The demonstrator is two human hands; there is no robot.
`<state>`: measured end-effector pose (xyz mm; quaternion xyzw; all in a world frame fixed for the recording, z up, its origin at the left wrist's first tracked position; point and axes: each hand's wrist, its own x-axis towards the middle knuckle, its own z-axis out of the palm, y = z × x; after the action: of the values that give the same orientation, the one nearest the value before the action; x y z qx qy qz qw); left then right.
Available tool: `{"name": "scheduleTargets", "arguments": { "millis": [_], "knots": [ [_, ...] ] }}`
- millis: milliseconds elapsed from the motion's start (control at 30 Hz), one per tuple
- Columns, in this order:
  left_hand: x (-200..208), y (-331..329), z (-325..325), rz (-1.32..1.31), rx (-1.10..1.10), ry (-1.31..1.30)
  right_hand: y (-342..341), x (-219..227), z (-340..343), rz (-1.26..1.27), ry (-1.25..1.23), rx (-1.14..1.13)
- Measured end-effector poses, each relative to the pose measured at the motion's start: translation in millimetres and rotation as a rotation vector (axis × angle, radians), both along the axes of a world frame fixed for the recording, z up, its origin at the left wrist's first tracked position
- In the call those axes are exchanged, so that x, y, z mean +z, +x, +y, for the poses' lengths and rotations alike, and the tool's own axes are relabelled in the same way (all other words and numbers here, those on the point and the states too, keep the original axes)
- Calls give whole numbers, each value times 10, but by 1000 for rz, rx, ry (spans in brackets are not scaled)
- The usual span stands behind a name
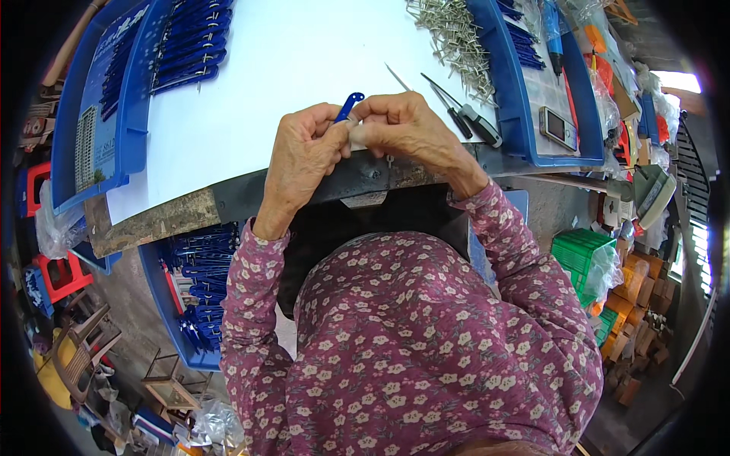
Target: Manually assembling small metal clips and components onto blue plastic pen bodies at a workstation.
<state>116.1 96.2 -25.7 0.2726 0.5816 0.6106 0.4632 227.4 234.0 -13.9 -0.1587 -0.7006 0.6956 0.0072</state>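
My left hand (304,152) is closed around a narrow, flat blue handle piece (351,104), whose rounded end with small holes sticks up past the fingers. The thumb and fingers of my right hand (417,129) are pinched together against my left fingertips, at the lower part of that piece. Whatever lies between the right fingers is hidden. Both hands are above the near edge of a white-covered table (304,53). Two thin-bladed tools with dark handles, a black one (459,121) and a grey one (482,126), lie just right of my right hand.
Small metal pins (456,38) are heaped at the back right, beside a blue tray (519,114) holding a small silver device (557,128). Rows of blue handle pieces (194,42) lie left, near another blue tray (135,137). Below the table, a blue bin (171,327) holds more blue pieces.
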Motion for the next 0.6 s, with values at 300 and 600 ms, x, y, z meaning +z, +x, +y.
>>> {"name": "scheduleTargets", "arguments": {
  "millis": [300,600],
  "knots": [
    [17,-37,-15,10,1,15,-69,-58,-75,24,-4,-16],
    [-12,-39,-13,-19,2,49,-60,-34,-22,-10,-219,-32]
  ]
}}
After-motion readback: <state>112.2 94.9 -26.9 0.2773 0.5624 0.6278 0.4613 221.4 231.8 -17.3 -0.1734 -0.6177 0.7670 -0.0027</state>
